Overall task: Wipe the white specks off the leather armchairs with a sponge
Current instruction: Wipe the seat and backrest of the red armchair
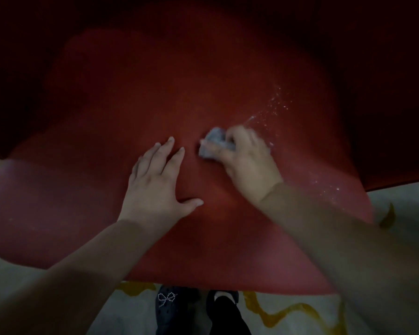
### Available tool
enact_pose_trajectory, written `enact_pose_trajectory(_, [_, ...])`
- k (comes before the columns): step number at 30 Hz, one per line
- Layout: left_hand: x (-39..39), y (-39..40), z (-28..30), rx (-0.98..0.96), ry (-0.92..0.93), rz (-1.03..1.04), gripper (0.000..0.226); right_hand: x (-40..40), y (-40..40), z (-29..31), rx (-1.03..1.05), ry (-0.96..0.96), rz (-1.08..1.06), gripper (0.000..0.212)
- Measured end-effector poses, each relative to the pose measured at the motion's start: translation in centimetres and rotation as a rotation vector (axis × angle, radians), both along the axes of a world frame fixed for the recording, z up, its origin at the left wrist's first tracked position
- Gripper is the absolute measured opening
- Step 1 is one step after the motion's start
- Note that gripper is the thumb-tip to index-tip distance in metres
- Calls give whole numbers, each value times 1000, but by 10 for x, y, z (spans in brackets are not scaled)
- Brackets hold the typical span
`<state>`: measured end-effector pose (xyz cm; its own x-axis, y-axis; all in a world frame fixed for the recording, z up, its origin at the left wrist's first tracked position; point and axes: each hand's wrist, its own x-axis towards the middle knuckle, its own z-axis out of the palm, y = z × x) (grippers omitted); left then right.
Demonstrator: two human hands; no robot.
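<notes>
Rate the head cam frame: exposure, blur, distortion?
Head view: underexposed, with the top and corners of the red armchair nearly black; right hand and sponge smeared by motion; left hand fairly sharp; white specks visible; wide-angle lens bows the seat edges.

arms (121,240): showing bare, no sleeves | shoes (172,303): wearing dark clogs, beaded bow | trouser leg (228,317): showing black

Red leather, matt and dusty

Smooth dull-sheen leather on the armchair (179,97), powdery white specks (276,105) scattered across, soft crumpled grey sponge (214,141), pale glossy-looking floor (288,308) with yellow veining.
</notes>
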<state>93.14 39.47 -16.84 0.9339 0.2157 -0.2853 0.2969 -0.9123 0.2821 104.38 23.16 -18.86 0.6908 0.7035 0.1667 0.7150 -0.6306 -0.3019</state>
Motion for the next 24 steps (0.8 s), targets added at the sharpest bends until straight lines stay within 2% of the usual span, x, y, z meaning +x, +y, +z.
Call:
enact_pose_trajectory(3, [7,2,-1,-11,-16,-4,104,44,-8,0,45,-7,-258,34])
enact_pose_trajectory(5, [13,3,0,-14,-19,-9,102,34,-20,-2,83,29,-407,38])
enact_pose_trajectory(7, [22,2,1,-11,-31,-5,100,3,-23,-4,108,40,-376,39])
enact_pose_trajectory(9, [33,-2,1,-11,-43,-12,99,-17,-18,-3,101,56,-235,37])
enact_pose_trajectory(11, [45,-6,0,-19,-55,-24,98,3,-11,-2,81,51,-138,39])
enact_pose_trajectory(13, [55,-9,-1,-25,-67,-44,98,41,-7,-3,73,-1,-180,38])
enact_pose_trajectory(15, [64,-9,-3,-25,-78,-63,98,72,-15,-6,85,-14,-314,38])
enact_pose_trajectory(18, [76,-9,-3,-32,-77,-69,97,58,-32,-11,138,29,-492,42])
enact_pose_trajectory(21, [84,-12,-2,-27,-75,-74,97,23,-35,-10,155,36,-435,39])
enact_pose_trajectory(24, [93,-17,-4,-31,-79,-90,97,52,-30,-8,133,46,-298,41])
